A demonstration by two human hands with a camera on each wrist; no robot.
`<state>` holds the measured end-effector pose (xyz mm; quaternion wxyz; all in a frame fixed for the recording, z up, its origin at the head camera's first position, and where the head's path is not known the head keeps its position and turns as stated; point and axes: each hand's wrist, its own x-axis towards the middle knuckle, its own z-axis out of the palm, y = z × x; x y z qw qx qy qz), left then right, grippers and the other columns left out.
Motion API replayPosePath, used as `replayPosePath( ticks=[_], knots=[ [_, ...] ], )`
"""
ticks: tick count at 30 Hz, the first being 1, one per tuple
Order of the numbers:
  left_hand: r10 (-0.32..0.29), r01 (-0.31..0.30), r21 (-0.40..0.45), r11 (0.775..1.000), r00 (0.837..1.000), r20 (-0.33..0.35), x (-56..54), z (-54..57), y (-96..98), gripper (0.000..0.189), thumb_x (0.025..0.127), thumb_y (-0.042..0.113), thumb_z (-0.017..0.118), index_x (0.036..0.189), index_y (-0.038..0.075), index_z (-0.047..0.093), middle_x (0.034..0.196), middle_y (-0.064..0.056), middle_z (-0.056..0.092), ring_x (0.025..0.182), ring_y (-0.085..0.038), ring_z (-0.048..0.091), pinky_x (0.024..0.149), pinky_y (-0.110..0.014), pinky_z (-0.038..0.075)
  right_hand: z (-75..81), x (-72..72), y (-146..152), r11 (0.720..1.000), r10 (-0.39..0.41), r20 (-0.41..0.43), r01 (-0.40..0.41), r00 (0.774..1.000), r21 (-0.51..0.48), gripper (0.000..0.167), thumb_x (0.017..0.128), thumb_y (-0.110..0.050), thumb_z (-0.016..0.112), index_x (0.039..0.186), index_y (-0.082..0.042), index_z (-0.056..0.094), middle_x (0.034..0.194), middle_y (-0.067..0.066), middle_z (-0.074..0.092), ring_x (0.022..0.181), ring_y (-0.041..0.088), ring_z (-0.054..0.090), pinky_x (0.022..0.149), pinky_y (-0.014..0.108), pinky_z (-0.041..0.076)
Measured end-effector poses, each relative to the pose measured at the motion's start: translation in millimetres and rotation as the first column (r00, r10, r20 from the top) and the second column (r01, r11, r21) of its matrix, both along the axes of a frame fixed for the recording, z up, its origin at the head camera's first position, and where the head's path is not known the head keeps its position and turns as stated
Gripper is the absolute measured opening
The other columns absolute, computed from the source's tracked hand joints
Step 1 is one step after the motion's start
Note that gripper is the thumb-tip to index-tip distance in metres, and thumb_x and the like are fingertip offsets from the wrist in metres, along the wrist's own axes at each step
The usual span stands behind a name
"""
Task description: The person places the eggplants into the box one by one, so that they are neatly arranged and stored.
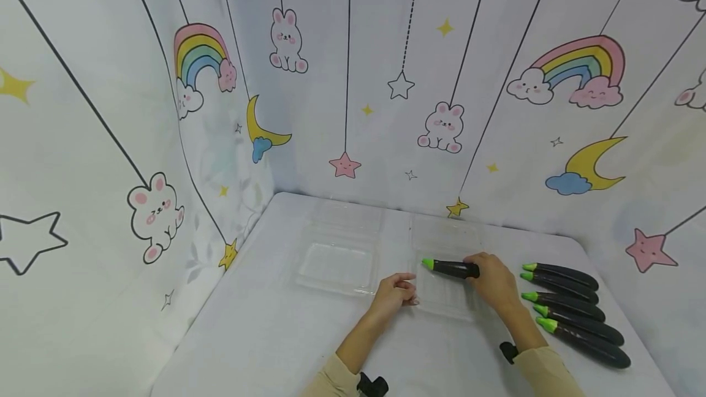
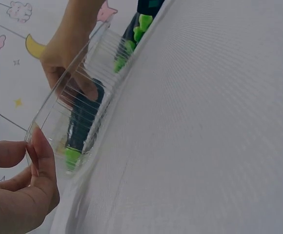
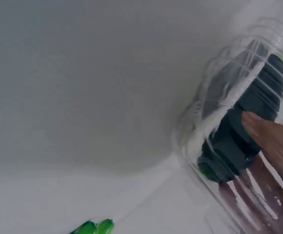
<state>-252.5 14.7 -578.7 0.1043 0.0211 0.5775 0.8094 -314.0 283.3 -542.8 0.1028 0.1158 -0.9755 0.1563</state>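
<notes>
My right hand [image 1: 493,280] grips a dark eggplant [image 1: 453,269] with a bright green stem end, its thumb and fingers round the blunt end. The eggplant lies low within the right-hand clear plastic box [image 1: 441,304], stem pointing left. Through the ribbed wall in the right wrist view, the eggplant [image 3: 258,97] shows close to the box floor. At the box's left edge, my left hand [image 1: 393,298] pinches the rim between thumb and fingers. In the left wrist view that pinch by the left hand [image 2: 29,180] is plain.
A second clear box [image 1: 336,267], its lid folded back, stands to the left on the white table [image 1: 265,323]. Several more eggplants [image 1: 584,342] lie in a loose row at the right. A patterned cloth wall [image 1: 380,127] borders the table at the back and left.
</notes>
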Motion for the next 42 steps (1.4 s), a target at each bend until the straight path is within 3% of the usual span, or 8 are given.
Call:
replayPosePath(
  ticks=[9,20,26,33,42],
  knots=[
    [0.002,-0.002,0.004,1.000,1.000,-0.004,1.6,1.6,0.0,0.041,0.094,-0.010,0.059,0.134,-0.014,0.058,0.095,-0.016,0.060,0.077,-0.011,0.062,0.074,-0.025,0.062,-7.8,4.2,1,1.000,0.003,-0.049,-0.002,0.999,0.013,0.046,0.078,-0.005,0.090,0.121,-0.003,0.074,0.124,0.021,0.067,0.114,0.045,0.062,0.089,0.062,0.055],
    [0.001,-0.001,-0.001,1.000,1.000,-0.006,1.8,1.0,0.6,0.040,0.095,-0.009,0.060,0.135,-0.014,0.058,0.095,-0.015,0.060,0.077,-0.012,0.063,0.073,-0.024,0.062,-0.4,11.3,1,1.000,0.001,-0.057,-0.001,0.998,0.005,0.044,0.082,-0.015,0.089,0.122,-0.006,0.074,0.129,0.021,0.065,0.117,0.045,0.060,0.088,0.063,0.055],
    [0.007,-0.008,-0.010,1.000,1.000,-0.016,1.1,0.1,0.6,0.039,0.096,-0.009,0.059,0.134,-0.014,0.058,0.092,-0.007,0.059,0.077,-0.012,0.062,0.074,-0.024,0.062,5.6,17.0,-1,1.000,0.024,-0.143,-0.024,0.989,0.001,0.042,0.082,-0.022,0.090,0.118,-0.007,0.076,0.126,0.020,0.068,0.113,0.043,0.063,0.081,0.060,0.058],
    [-0.003,0.003,-0.016,1.000,1.000,-0.004,-0.4,-0.3,-0.6,0.039,0.097,-0.008,0.058,0.136,-0.013,0.057,0.096,-0.012,0.060,0.079,-0.011,0.062,0.075,-0.024,0.062,11.2,23.5,-1,0.998,0.053,-0.273,-0.061,0.960,-0.023,0.033,0.082,-0.022,0.090,0.109,-0.009,0.079,0.118,0.016,0.072,0.108,0.040,0.066,0.074,0.056,0.059],
    [-0.003,0.003,-0.025,1.000,1.000,-0.003,0.1,-0.4,-0.7,0.039,0.097,-0.007,0.059,0.136,-0.012,0.058,0.097,-0.011,0.060,0.079,-0.011,0.063,0.076,-0.024,0.062,15.9,32.5,6,0.997,0.033,-0.286,-0.049,0.958,-0.051,0.029,0.086,-0.024,0.087,0.109,-0.009,0.079,0.118,0.016,0.072,0.109,0.040,0.065,0.075,0.058,0.059]
  ],
)
